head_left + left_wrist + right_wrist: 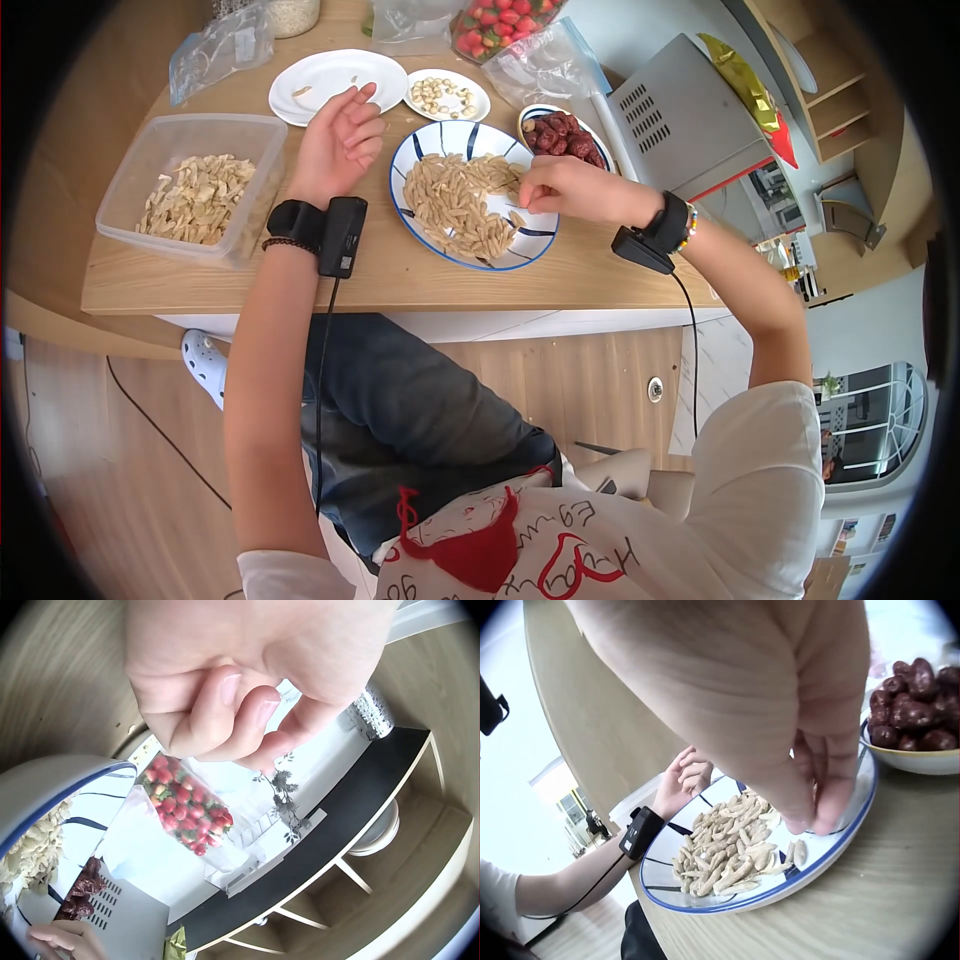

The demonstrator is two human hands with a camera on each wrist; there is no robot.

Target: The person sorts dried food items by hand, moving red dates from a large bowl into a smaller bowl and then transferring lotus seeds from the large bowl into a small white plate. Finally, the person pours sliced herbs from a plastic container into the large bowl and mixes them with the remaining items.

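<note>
A blue-rimmed white plate [547, 228] bears a spread of spindle-shaped, pale tan dried pieces [440, 205]. Over its right side, my right hand [575, 188] has thumb and fingertips drawn together close above the plate. In the right wrist view a few loose dried pieces [799, 853] lie just below those fingertips; anything pinched between them is hidden. My left hand [342, 145] hovers left of the plate, palm turned up and fingers loosely curled, with nothing visible in it. Left of that hand sits a clear plastic tub [262, 150] of flat, cream-coloured dried slices [195, 200].
Behind stand an oval white plate [325, 75] with a few bits, a small plate of pale round seeds [443, 97], and a bowl of dried red dates [565, 138]. Strawberries [505, 22] and plastic bags [225, 50] line the back. A grey appliance [680, 115] stands right.
</note>
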